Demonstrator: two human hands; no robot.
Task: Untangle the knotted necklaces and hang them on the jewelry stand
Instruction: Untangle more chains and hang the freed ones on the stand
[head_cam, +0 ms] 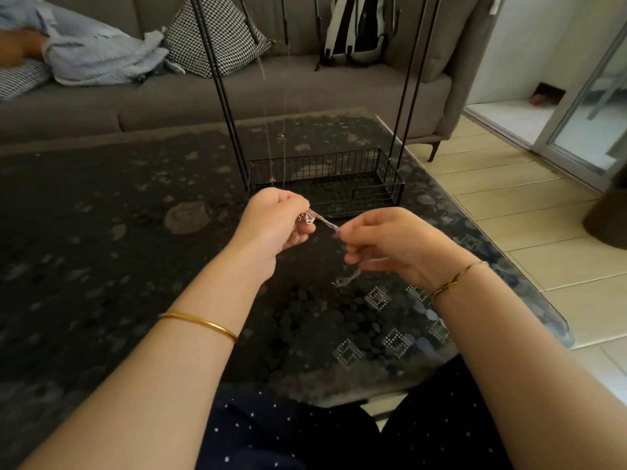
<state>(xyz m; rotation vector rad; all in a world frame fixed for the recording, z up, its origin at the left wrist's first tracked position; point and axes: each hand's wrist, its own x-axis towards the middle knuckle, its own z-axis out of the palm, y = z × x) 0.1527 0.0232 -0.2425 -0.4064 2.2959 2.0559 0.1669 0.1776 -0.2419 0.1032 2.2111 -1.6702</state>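
two hands pull a tangled chain taut just above the table.
the left hand (271, 228) grips a bunched clump of the chain (324, 222); the right hand (383, 242) pinches the strand close beside it, hands near but apart, with a loose tail dangling under the right palm. the stand (386, 179) sits on the table (101, 215) just behind, thin chains (271, 179) hanging down its left side.

silvery chain (327, 224), black wire stand (325, 184), dark pebble-mottled table (101, 232), gold bangle (200, 323), navy trousers w/ white dots (271, 432), grey sofa (169, 100), blk+white check cushion (217, 35), pale blue cloth (101, 52).
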